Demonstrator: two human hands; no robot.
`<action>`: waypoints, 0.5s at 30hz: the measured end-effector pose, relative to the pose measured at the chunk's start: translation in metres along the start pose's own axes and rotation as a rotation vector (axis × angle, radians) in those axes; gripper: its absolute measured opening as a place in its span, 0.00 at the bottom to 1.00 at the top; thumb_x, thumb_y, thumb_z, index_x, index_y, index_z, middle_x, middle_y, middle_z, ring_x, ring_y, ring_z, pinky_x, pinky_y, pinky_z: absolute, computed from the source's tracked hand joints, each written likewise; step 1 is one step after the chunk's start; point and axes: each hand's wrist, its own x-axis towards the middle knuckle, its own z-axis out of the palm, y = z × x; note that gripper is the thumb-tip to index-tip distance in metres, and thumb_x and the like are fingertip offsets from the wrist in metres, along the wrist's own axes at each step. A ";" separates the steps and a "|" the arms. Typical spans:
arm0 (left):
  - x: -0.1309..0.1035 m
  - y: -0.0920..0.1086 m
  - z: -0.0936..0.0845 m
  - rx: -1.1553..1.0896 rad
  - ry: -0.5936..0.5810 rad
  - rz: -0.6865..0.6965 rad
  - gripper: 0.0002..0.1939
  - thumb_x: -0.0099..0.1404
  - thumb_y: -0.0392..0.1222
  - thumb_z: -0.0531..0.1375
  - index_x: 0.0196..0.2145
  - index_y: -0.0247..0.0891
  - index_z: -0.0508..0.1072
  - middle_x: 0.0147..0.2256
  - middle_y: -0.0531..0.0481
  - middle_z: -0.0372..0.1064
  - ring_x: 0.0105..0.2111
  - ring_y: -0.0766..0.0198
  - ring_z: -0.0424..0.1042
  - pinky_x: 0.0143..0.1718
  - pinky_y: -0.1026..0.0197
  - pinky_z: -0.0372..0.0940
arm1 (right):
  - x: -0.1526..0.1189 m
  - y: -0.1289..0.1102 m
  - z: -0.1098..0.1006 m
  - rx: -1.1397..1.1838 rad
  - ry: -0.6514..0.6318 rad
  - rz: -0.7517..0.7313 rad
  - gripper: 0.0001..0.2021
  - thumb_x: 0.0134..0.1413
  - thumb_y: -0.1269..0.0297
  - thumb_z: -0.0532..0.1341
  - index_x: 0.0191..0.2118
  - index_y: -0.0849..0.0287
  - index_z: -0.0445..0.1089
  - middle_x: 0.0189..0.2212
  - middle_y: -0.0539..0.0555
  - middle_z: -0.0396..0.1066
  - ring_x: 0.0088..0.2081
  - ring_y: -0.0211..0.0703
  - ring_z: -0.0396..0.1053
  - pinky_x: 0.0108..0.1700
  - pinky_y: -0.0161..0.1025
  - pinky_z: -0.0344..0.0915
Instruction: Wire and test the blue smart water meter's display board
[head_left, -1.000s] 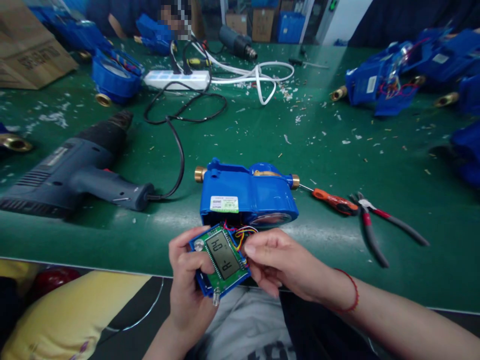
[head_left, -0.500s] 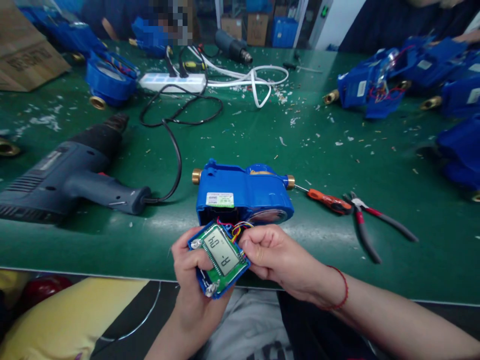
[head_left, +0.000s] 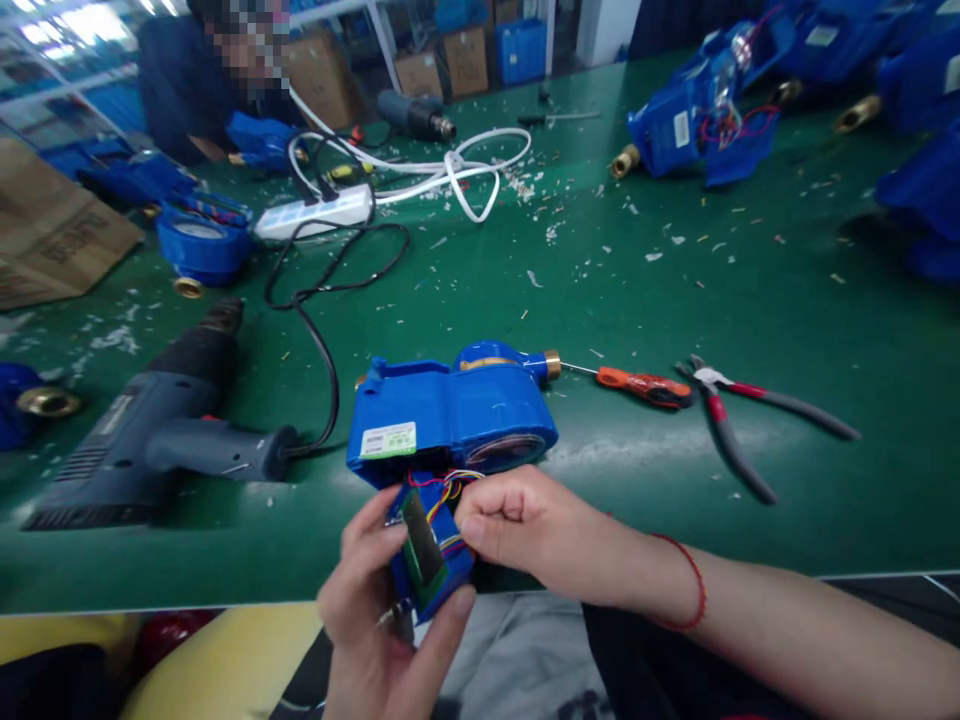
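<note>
My left hand (head_left: 375, 590) grips a small blue display housing (head_left: 458, 566) between thumb and fingers, at the table's front edge. Its green circuit board with an LCD screen (head_left: 424, 540) is tilted, and the screen looks dark. My right hand (head_left: 517, 520) is closed in a pinch at the housing's right side, on thin coloured wires (head_left: 450, 490); the fingertips partly hide them. These wires run back to a blue water meter (head_left: 495, 410) lying just beyond my hands, with a brass threaded end and a label on its casing.
A heat gun (head_left: 195, 430) lies at left, its black cord leading toward a white power strip (head_left: 322, 210). To the right are an orange screwdriver (head_left: 645, 387) and pliers (head_left: 739, 400). More blue meters (head_left: 690, 125) stand farther off. A person sits across the table at upper left.
The display housing has been turned on its side, so its screen no longer faces up and its digits do not show. My right hand stays at its edge. The camera view has shifted.
</note>
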 end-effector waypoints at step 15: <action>-0.001 -0.013 0.004 -0.050 0.064 0.021 0.20 0.58 0.26 0.63 0.44 0.48 0.72 0.64 0.54 0.57 0.65 0.67 0.55 0.58 0.66 0.59 | -0.014 0.016 0.003 0.004 0.387 -0.097 0.13 0.59 0.66 0.55 0.42 0.65 0.76 0.18 0.45 0.60 0.20 0.28 0.56 0.21 0.27 0.51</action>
